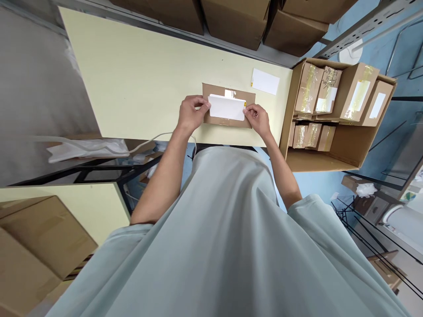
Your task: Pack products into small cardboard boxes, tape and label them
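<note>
A flat brown cardboard box [246,122] lies on the pale yellow table [145,83] in front of me. Over it is a white label [227,108] with a small yellow mark at its right end. My left hand [193,113] pinches the label's left edge between thumb and fingers. At the opposite end, my right hand [257,118] pinches the lower right corner. The label's top edge stands slightly off the box; whether any of it is stuck down I cannot tell. A strip of clear tape shows above it.
Another white label [265,81] lies behind the box to the right. A large open carton [343,164] holding several taped boxes stands at the table's right end. Brown cartons [234,22] line the shelf at the back. A white cable [145,143] runs along the front left edge.
</note>
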The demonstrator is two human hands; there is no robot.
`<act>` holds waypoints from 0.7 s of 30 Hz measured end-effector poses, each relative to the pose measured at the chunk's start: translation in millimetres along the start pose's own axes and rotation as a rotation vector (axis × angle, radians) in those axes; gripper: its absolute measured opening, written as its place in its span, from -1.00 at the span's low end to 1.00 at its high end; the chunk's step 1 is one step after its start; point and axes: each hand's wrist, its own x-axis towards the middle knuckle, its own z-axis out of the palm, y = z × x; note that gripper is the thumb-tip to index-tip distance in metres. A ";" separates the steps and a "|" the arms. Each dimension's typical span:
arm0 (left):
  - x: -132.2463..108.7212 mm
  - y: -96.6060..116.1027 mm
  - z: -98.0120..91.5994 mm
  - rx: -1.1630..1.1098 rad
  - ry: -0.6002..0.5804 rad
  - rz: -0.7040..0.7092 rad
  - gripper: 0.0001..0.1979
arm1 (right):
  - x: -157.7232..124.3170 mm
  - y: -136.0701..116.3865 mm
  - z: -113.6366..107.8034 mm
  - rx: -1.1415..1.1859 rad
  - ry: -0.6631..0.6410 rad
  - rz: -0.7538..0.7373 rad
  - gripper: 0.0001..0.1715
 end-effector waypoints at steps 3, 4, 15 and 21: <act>2.3 -2.3 -0.4 0.000 -0.007 -0.004 -0.84 | 0.2 0.2 0.9 -0.019 0.000 -0.011 -0.37; 3.1 -2.9 -0.3 0.000 -0.009 -0.009 -0.84 | 0.2 0.1 0.9 -0.024 0.000 -0.010 -0.38; 3.8 -1.1 4.8 0.006 0.001 0.013 -0.79 | -1.8 1.2 0.5 -0.049 0.008 -0.016 -0.53; 1.5 -4.1 9.8 0.017 0.028 -0.004 -0.80 | -0.9 3.2 3.1 -0.065 0.021 0.005 -0.63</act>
